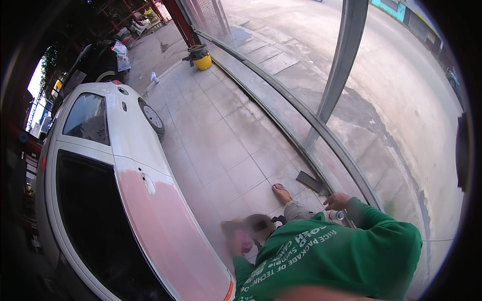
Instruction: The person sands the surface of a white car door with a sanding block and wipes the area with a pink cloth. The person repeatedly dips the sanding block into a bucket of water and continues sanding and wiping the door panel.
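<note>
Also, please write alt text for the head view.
A person in a green shirt has the blurred left hand by a pink item, the right hand near a small container. To the left, a white car with a pinkish side patch borders a tiled floor.

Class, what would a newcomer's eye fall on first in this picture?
Probably the white car filling much of the left side, with a broad pink patch along its near flank. Next comes the bright green shirt at the bottom, then the yellow container near the top, at the edge of the tiled floor.
</note>
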{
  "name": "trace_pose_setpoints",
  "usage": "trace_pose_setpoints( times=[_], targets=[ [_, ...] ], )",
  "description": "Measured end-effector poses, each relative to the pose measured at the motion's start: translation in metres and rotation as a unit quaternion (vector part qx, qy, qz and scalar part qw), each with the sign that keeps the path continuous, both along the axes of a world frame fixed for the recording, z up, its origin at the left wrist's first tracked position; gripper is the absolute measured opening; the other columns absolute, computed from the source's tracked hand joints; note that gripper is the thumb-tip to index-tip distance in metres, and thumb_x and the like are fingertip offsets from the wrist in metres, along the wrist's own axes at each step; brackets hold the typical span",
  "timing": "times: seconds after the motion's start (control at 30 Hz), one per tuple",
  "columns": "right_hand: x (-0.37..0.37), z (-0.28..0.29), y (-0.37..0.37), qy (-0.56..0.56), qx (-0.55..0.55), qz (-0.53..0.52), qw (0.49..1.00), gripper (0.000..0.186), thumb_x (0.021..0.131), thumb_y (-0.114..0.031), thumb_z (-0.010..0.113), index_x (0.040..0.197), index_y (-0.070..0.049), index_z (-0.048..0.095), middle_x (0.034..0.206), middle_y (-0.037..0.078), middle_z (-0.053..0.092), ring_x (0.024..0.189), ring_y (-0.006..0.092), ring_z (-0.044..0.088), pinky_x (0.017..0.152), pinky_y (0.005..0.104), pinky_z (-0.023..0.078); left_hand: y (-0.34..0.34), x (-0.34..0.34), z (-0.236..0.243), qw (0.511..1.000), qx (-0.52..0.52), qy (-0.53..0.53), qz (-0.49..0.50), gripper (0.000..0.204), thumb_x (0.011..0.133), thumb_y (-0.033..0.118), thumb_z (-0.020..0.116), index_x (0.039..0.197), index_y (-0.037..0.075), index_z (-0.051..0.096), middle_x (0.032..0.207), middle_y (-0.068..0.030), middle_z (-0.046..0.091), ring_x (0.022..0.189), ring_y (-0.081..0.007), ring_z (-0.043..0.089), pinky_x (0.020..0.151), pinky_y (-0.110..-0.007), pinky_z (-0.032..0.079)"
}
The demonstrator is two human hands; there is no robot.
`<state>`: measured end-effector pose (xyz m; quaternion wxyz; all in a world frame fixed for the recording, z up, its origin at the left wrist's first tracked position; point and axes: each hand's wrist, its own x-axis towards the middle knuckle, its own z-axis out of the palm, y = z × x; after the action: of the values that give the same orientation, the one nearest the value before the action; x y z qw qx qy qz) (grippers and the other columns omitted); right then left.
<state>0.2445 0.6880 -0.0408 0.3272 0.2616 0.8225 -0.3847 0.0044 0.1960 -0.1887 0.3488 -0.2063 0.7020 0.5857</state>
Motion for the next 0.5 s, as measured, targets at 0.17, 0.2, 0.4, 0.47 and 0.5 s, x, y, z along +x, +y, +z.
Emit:
trace_pose_setpoints(
  times=[0.17,0.2,0.4,0.47,0.5],
  targets=[
    [-0.185,0.001,0.091,0.131,0.005,0.098,0.987,0.048,0.087,-0.040,0.079,0.125,-0.011,0.076,0.106,0.012,0.079,0.098,0.0290,0.075,0.089,0.0394,0.057,0.049,-0.058,0.033,0.991,0.057,-0.029,0.114,0.063,0.107,0.064,0.042,0.106,0.008,0.069,0.086,-0.0015,0.066,0.072,-0.0133,0.063,0.065,-0.031,0.055],
    [-0.219,0.001,0.107,0.152,0.002,0.095,0.984,0.049,0.087,-0.040,0.079,0.126,-0.010,0.075,0.106,0.012,0.079,0.098,0.0286,0.075,0.089,0.0393,0.057,0.075,-0.071,0.060,0.986,0.083,-0.051,0.133,0.062,0.107,0.064,0.044,0.108,0.007,0.069,0.088,-0.0017,0.067,0.074,-0.0137,0.063,0.066,-0.032,0.055],
    [-0.463,0.058,0.097,0.254,-0.293,0.005,0.921,0.063,0.094,-0.046,0.074,0.139,-0.003,0.066,0.130,0.013,0.073,0.115,0.0237,0.067,0.099,0.0353,0.052,0.149,-0.161,0.217,0.985,0.133,0.000,0.107,0.049,0.104,0.052,0.057,0.119,0.006,0.068,0.104,-0.0041,0.069,0.088,-0.0157,0.067,0.078,-0.035,0.057],
    [-0.525,0.094,0.070,0.245,-0.395,0.000,0.885,0.067,0.100,-0.049,0.066,0.149,-0.005,0.057,0.140,0.012,0.066,0.122,0.0222,0.063,0.105,0.0374,0.050,0.165,-0.189,0.254,0.989,0.125,0.057,0.046,0.046,0.103,0.047,0.062,0.122,0.005,0.067,0.110,-0.0050,0.070,0.093,-0.0163,0.068,0.081,-0.036,0.057],
    [-0.550,0.094,0.057,0.254,-0.462,-0.001,0.850,0.068,0.102,-0.051,0.063,0.152,-0.006,0.054,0.143,0.011,0.064,0.124,0.0218,0.062,0.106,0.0385,0.050,0.172,-0.204,0.271,0.989,0.121,0.085,0.018,0.045,0.102,0.044,0.064,0.124,0.005,0.066,0.113,-0.0055,0.071,0.095,-0.0166,0.068,0.083,-0.037,0.057]
  ],
)
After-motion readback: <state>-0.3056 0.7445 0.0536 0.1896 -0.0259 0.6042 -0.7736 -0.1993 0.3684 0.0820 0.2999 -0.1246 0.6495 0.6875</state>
